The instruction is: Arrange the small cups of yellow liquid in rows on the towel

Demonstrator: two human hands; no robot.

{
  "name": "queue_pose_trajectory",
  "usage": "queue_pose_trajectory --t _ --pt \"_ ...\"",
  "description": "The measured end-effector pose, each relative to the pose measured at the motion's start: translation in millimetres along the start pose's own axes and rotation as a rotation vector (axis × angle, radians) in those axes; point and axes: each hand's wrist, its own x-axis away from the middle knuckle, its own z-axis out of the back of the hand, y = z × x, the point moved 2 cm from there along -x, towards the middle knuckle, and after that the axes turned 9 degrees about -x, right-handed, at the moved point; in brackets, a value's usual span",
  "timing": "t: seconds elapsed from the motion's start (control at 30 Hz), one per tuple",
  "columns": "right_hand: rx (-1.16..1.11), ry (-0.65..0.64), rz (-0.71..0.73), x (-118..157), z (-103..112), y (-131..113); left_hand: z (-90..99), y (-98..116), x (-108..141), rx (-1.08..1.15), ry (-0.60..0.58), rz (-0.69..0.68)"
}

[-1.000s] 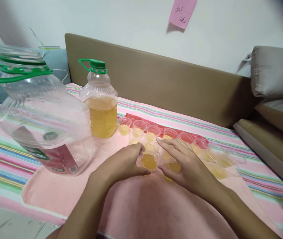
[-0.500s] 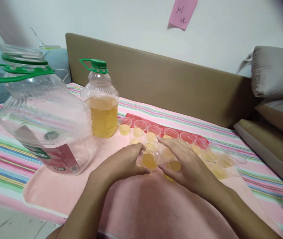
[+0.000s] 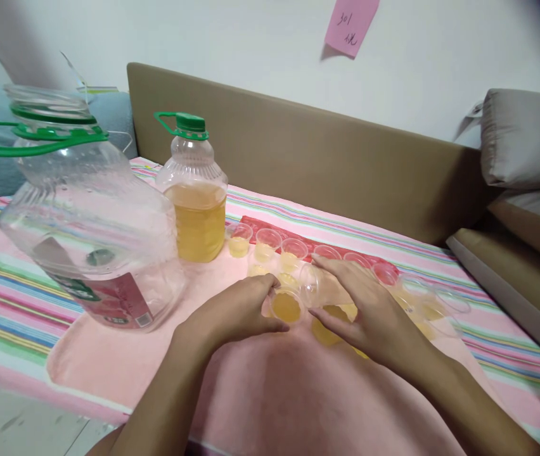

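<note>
My left hand [image 3: 244,307] curves around the left side of a clear plastic cup [image 3: 286,307] with yellow liquid, thumb on the near side and fingers on the far side. Just to its right, my right hand [image 3: 362,307] is open, its thumb apart from the stretched fingers. Under and beside that hand stands another plastic cup [image 3: 327,326] of yellow liquid, partly covered. Several more clear cups stand in rows beyond both hands, some with yellow liquid; a few are hidden by the right hand.
A large clear jug [image 3: 94,221] with a green handle stands at left. Behind it is a green-capped jug [image 3: 198,221] partly filled with yellow liquid. A red strip [image 3: 270,228] lies behind the cups on the pink mat [image 3: 94,367]. Grey cushions [image 3: 531,136] are stacked at right.
My right hand has shifted right, away from the cup at my left hand, with its thumb and fingers farther from that cup. My left hand keeps nearly the same place.
</note>
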Motion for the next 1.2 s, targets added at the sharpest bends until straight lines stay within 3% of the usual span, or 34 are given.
queue_pose_trajectory --t 0.57,0.73,0.8,0.93,1.0,1.2 --pt "-0.002 -0.004 -0.015 -2 -6 -5 0.4 -5 -1 0.024 -0.021 -0.014" --pt "-0.011 -0.021 -0.024 -3 -4 -7 12.5 -5 8 0.037 -0.002 0.011" --pt "-0.016 -0.023 0.008 -5 -2 -9 22.6 -3 12 0.060 0.067 0.000" --pt "-0.040 -0.042 0.040 -10 1 -14 41.2 2 13 0.178 0.389 -0.117" --pt "-0.052 -0.063 0.040 -13 2 -15 45.1 3 12 0.230 0.490 -0.140" --pt "-0.040 -0.096 0.077 -21 4 -19 45.6 4 15 0.108 0.448 -0.101"
